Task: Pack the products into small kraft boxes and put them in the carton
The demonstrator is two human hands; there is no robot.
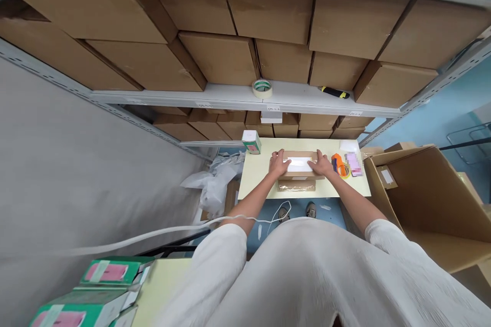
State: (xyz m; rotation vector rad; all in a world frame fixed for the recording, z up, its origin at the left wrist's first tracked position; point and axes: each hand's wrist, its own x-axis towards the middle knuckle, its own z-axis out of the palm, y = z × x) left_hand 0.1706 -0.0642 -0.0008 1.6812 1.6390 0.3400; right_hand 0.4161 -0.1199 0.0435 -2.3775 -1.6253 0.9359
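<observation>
"Calling it quick: what's the box look like?"

"Small brown cardboard box (303,154), longer side to side, plain faces. White label (298,165) on top, glossy glare across it. Any print is too small for me to read."

"Where is it?"

"On the pale yellow table (253,176), between my two hands. Just on my side of it there's a brown piece (296,186) with shiny clear film; can't tell if it's separate."

"Fingers?"

"My left hand (279,163): thumb on top by the label's left end, away from the fingers, which sit close together at the far left corner. My right hand (321,164) mirrors that on the right. Can't tell if either one pinches."

"Nearby?"

"Green-and-white box (251,143) left of the left hand. Right of the right hand, orange tape dispenser (338,163), then pink paper (353,163). Big open carton (433,189) beside the table's right end. Tape roll (262,89) and yellow-black knife (334,93) on the shelf (295,93)."
</observation>
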